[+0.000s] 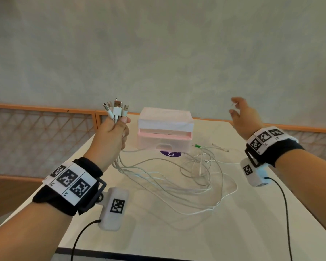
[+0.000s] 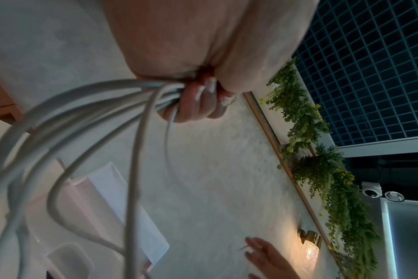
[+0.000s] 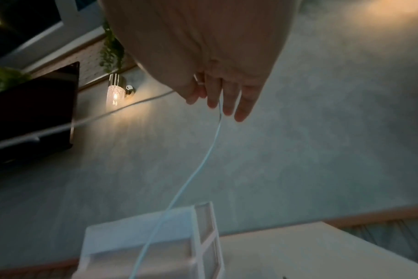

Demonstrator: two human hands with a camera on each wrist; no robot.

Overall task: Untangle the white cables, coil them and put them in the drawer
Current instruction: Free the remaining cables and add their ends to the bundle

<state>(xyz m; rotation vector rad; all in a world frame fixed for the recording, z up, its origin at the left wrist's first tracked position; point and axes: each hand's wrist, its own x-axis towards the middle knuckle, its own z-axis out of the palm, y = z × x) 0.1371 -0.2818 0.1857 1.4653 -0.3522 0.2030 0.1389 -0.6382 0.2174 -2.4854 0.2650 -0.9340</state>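
Observation:
My left hand is raised left of the drawer unit and grips several white cables just below their plugs, which stick up from the fist. In the left wrist view the fingers curl round the bundle. The strands fall into a loose tangle of white cables on the table. The small pink and white drawer unit stands behind the tangle, its drawer a little way out. My right hand is lifted at the right, fingers nearly straight. One thin white cable runs between them and hangs down.
The white table ends close behind the drawer unit, with an orange-framed lattice rail beyond. A green-tipped plug and a purple sticker lie by the unit's front. Black wrist-camera leads hang beside both forearms.

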